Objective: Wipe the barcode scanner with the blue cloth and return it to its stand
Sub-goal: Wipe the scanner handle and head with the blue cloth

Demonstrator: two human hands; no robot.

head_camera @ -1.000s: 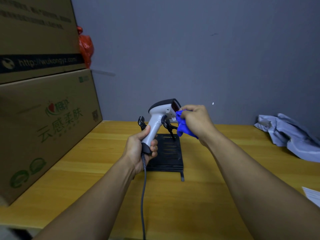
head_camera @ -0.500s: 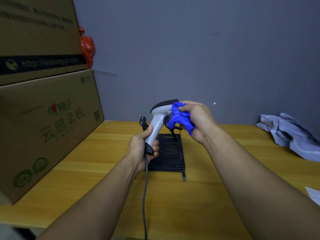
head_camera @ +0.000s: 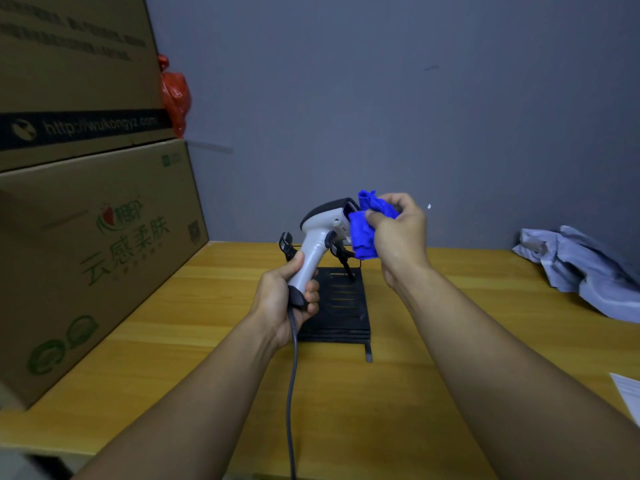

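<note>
- Cloth's shifted: my right hand (head_camera: 398, 237), fingers pinched on the blue cloth (head_camera: 363, 230), has swung it onto the scanner's front face.
- Left hand (head_camera: 287, 299) stays wrapped round the barcode scanner (head_camera: 317, 237), above its stand (head_camera: 343, 306).
- Wiping continues; docking comes later.

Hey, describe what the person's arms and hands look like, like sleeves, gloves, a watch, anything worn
Both arms are bare from the bottom edge of the frame to the wrists: no sleeves show. The left hand and the right hand wear no gloves, and no watch, bracelet or ring is visible on either. Both forearms are in shadow under the dim lighting. Anything worn above the forearms is out of frame.
</note>
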